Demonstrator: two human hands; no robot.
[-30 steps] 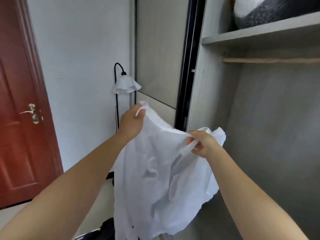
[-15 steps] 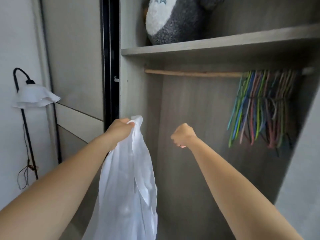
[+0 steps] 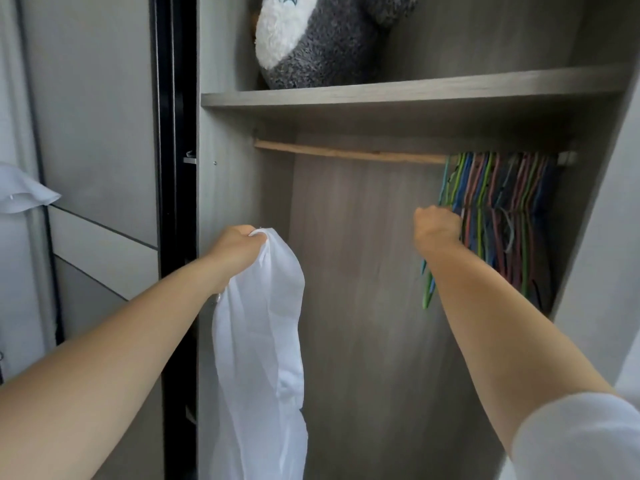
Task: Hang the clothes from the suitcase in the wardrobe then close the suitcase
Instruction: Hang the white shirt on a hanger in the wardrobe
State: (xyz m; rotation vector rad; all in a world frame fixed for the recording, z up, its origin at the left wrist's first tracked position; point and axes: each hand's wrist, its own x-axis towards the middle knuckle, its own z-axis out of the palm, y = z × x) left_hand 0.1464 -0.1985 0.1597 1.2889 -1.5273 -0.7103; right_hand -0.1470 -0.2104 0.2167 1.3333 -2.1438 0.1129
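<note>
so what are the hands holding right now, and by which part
The left hand grips the white garment by its bunched top end. The right hand is curled against the coloured hangers, but whether it grips one cannot be told.

A plain white thin cloth garment [image 3: 259,341] in the left grip [image 3: 239,245]; thin hangers [image 3: 502,209], green, blue, pink and orange, beside the right grip [image 3: 437,228]; grey-and-white fuzzy plush toy [image 3: 311,39] above.

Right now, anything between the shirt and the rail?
Nothing visible. The shirt hangs from the left hand, below the bare left stretch of the rail. The hangers are bunched at its right end, where the right hand reaches; the shirt isn't on one yet.
</note>
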